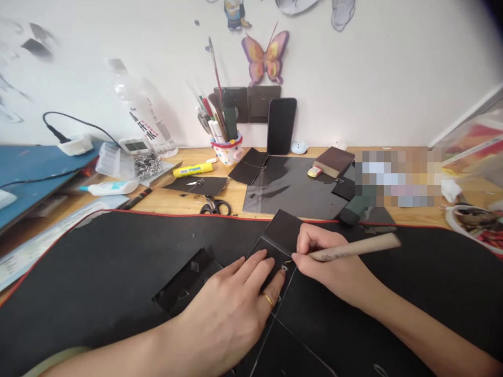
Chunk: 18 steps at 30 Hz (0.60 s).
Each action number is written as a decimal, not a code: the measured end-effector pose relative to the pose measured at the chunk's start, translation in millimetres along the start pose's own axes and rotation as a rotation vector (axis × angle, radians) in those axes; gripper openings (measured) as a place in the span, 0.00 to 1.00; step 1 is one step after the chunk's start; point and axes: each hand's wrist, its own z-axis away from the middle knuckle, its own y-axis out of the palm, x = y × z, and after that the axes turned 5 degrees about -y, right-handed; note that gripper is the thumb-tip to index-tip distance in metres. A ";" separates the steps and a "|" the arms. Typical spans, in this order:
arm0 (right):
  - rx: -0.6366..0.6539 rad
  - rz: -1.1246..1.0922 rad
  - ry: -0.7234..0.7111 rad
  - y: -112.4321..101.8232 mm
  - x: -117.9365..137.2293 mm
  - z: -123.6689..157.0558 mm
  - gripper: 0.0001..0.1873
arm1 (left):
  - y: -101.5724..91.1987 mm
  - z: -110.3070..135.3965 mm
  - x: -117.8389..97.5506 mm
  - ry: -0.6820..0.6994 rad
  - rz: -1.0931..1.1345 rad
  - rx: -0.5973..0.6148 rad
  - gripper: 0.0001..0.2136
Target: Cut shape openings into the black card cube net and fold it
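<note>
My left hand [236, 303] lies flat with fingers stretched out, pressing down a black paper strip [281, 233] on the black mat [98, 277]. A gold ring sits on one finger. My right hand [326, 262] pinches a beige-handled craft knife [356, 247], its tip touching the strip just beside my left fingertips, where a small triangular cut shows. Another black sheet [186, 280] with small cut-outs lies left of my left hand.
Scissors [215, 207], a yellow glue stick [193, 169], black paper pieces [291, 186], a brush cup [228, 149], a leaning phone [281, 125], a plastic bottle [143, 112], a brown block [334, 161] and a plate [475, 222] crowd the wooden desk behind the mat.
</note>
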 end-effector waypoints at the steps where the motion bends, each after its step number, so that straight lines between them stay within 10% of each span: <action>1: -0.002 0.015 -0.013 -0.1 -0.1 0.0 0.13 | 0.2 -0.1 0.5 0.001 -0.004 -0.004 0.19; 18: 0.096 0.096 -0.042 -1.4 0.5 -0.9 0.13 | 2.9 0.9 1.4 0.024 -0.026 -0.049 0.19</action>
